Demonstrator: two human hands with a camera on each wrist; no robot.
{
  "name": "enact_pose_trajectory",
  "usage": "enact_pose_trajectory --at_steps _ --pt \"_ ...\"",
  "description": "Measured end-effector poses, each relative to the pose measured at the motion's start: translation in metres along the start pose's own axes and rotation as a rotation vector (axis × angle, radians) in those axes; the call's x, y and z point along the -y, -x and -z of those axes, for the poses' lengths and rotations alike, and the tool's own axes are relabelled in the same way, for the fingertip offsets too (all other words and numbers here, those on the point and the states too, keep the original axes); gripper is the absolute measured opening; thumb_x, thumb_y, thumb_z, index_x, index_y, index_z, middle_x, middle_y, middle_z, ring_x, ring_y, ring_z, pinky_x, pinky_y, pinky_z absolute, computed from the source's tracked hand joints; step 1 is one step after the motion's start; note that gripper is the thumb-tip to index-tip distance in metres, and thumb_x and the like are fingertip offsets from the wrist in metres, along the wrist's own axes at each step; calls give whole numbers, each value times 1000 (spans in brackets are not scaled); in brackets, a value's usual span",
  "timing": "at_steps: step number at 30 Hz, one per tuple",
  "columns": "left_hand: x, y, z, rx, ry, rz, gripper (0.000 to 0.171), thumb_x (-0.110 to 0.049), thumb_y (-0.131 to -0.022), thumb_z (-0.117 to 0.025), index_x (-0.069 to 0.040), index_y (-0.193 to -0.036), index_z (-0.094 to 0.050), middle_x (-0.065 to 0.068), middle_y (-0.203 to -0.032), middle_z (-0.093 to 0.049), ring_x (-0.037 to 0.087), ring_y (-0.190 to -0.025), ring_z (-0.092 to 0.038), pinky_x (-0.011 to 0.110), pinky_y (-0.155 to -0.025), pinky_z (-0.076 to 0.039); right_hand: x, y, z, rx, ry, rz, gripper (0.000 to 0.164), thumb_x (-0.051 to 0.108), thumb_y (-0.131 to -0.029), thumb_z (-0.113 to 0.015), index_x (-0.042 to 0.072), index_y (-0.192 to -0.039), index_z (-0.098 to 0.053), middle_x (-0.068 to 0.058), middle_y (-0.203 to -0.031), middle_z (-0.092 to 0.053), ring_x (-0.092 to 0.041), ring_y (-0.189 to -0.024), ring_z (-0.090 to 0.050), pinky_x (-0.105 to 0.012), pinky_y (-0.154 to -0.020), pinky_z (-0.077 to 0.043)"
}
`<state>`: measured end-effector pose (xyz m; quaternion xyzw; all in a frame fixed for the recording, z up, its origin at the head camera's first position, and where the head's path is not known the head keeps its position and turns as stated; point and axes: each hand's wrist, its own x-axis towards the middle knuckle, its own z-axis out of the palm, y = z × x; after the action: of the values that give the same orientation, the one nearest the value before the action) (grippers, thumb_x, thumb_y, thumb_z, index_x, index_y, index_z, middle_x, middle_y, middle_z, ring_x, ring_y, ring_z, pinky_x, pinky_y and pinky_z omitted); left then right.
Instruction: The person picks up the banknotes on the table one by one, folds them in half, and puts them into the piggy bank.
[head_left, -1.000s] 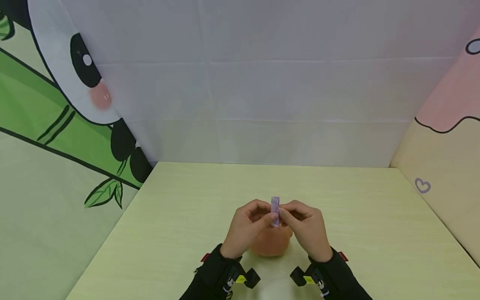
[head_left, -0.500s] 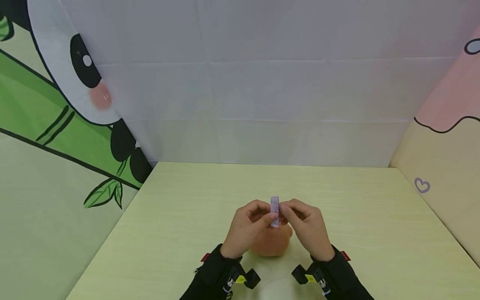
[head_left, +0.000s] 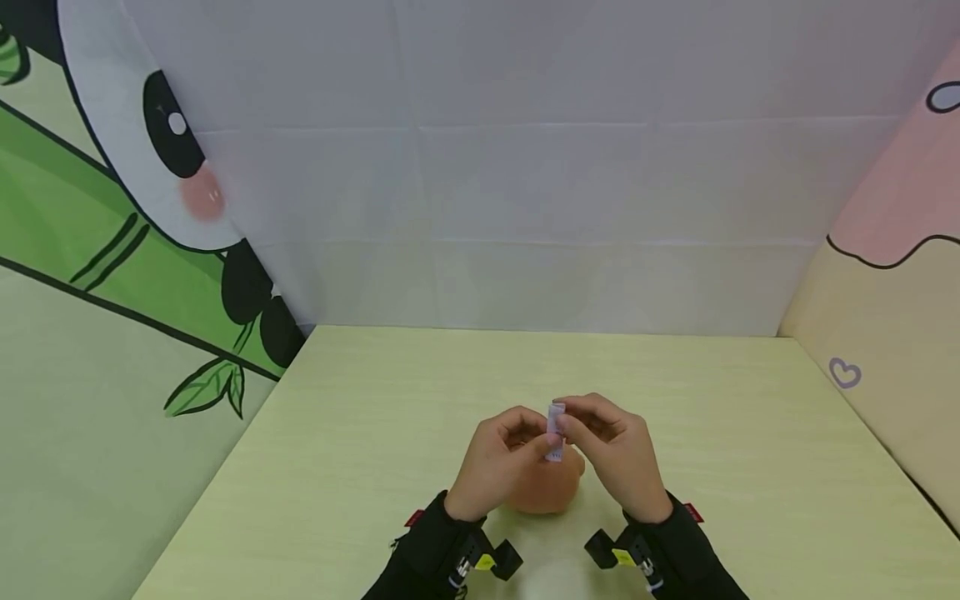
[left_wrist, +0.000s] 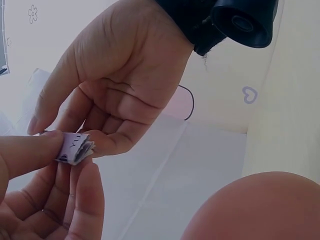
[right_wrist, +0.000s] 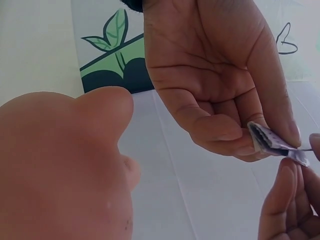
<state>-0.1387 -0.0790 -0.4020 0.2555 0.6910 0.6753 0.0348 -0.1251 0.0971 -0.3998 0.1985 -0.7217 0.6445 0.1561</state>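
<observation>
A small folded banknote [head_left: 555, 421], purple and white with printed letters, is held upright between both hands. My left hand [head_left: 491, 467] pinches its lower part, thumb on the near face. My right hand [head_left: 618, 458] pinches it higher up, forefinger at the top end. In the left wrist view the folded layers of the banknote [left_wrist: 75, 148] show at its end; the right hand [left_wrist: 125, 75] reaches in from above. In the right wrist view the left hand [right_wrist: 210, 75] grips the banknote [right_wrist: 275, 142]. An orange piggy bank [head_left: 545, 487] stands just below the hands, partly hidden by them.
The piggy bank sits on a pale wooden table [head_left: 390, 417]. A grey cloth [head_left: 525, 183] forms the back wall, with cartoon-printed cloths on both sides. Small black cameras are strapped to the wrists over dark sleeves [head_left: 420, 542].
The banknote has shifted slightly right and down and leans a little. My right fingers have moved over its top end, while my left hand has moved slightly with it.
</observation>
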Motion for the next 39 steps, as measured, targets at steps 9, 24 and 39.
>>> enact_pose_trajectory --at_steps 9,24,39 --pt "9 -23 -9 -42 -21 14 19 -12 -93 -67 5 -100 -65 28 -98 -67 3 -79 -65 25 -76 -57 -18 -22 19 32 -31 35 16 1 -92 -64 0 -107 -70 9 -94 -68 -8 -76 -65 -21 -70 -55" --pt "10 -23 -9 -33 -54 33 17 -14 -92 -68 2 -100 -67 24 -99 -69 4 -82 -66 23 -76 -56 -16 -24 20 0 4 38 9 -1 -91 -66 -1 -98 -71 6 -85 -69 -9 -68 -64 -23 -62 -55" --pt "9 -43 -22 -7 -74 45 18 -13 -91 -70 1 -103 -68 23 -100 -69 3 -82 -67 26 -78 -57 -21 -45 46 23 -25 -1 11 3 -91 -66 -1 -101 -71 8 -88 -70 -8 -72 -66 -24 -67 -57"
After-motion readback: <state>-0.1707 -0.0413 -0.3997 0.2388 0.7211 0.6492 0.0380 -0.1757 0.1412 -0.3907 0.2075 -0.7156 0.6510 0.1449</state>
